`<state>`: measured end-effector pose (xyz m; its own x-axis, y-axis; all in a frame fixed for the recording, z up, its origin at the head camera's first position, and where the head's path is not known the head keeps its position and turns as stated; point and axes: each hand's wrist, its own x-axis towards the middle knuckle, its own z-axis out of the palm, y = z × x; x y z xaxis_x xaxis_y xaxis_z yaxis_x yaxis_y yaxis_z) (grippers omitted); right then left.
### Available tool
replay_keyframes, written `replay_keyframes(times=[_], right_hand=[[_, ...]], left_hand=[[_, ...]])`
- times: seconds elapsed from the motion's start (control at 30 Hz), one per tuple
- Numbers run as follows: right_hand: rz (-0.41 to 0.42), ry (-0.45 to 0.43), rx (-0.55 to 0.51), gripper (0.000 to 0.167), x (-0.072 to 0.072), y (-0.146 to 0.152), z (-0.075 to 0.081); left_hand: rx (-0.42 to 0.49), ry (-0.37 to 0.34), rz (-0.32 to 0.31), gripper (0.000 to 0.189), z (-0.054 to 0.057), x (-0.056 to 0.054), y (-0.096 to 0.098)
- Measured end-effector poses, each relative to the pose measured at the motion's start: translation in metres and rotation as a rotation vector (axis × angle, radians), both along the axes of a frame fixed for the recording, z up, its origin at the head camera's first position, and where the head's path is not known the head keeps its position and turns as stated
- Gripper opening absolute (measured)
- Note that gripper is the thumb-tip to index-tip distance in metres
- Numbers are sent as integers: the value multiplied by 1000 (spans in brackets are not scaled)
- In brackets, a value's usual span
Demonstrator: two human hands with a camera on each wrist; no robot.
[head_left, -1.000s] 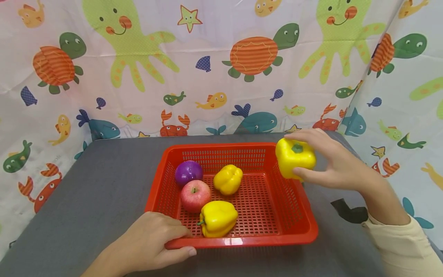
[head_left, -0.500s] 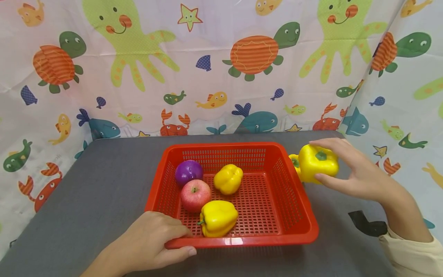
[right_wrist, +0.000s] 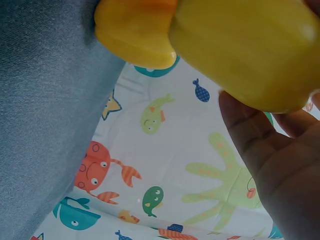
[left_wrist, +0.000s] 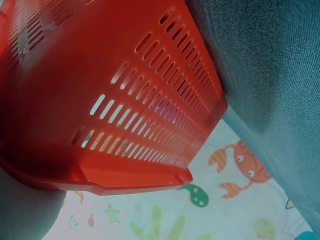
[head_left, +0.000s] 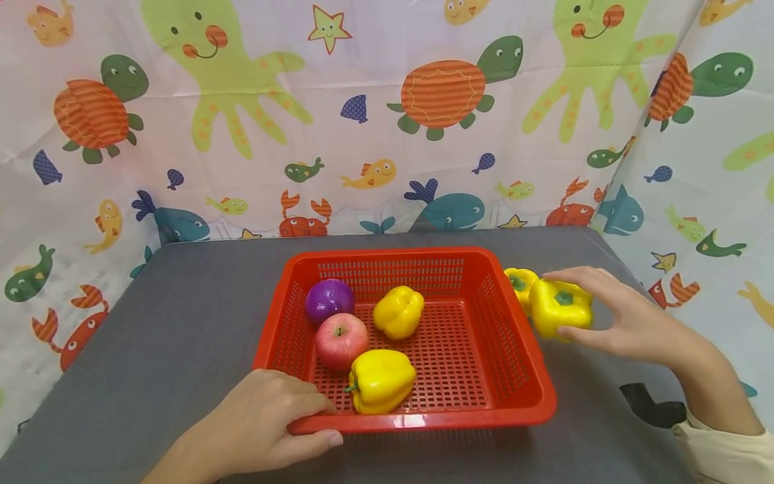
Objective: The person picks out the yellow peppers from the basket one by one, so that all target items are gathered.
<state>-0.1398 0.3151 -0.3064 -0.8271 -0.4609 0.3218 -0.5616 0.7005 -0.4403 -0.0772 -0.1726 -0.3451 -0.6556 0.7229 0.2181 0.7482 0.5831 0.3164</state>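
Note:
My left hand (head_left: 260,420) grips the near left corner of a red plastic basket (head_left: 417,422), thumb outside the rim and fingers over it. With thumb and fingers, my right hand (head_left: 635,326) holds a yellow bell pepper (head_left: 553,316) just outside the basket's right side. Another yellow bell pepper (head_left: 519,277) lies behind it, partly hidden by the basket wall; in the right wrist view the held bell pepper (right_wrist: 245,50) overlaps it. Inside the basket are a purple round thing (head_left: 329,302), an apple (head_left: 341,341) and two yellow bell peppers (head_left: 381,382).
The basket stands on a grey cloth-covered table (head_left: 181,316). A curved black thing (head_left: 653,405) lies near my right forearm. A curtain (head_left: 363,67) printed with sea animals encloses the back and sides.
My right hand has carried the yellow bell pepper from above the basket's right rim outward to the right, then lower. The second bell pepper outside has come into view. My left hand stays put.

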Motion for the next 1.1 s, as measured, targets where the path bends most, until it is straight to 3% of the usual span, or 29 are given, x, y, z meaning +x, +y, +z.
replay_keyframes(times=[0.23, 0.53, 1.1], right_hand=[[37, -76, 56, 73, -4, -2, -6], [7, -188, 43, 75, -9, -5, -16], [-6, -231, 50, 70, -15, -6, -29]], left_hand=[[0, 18, -2, 25, 0, 0, 0], [9, 37, -19, 23, -1, 0, 0], [5, 9, -8, 24, 0, 0, 0]])
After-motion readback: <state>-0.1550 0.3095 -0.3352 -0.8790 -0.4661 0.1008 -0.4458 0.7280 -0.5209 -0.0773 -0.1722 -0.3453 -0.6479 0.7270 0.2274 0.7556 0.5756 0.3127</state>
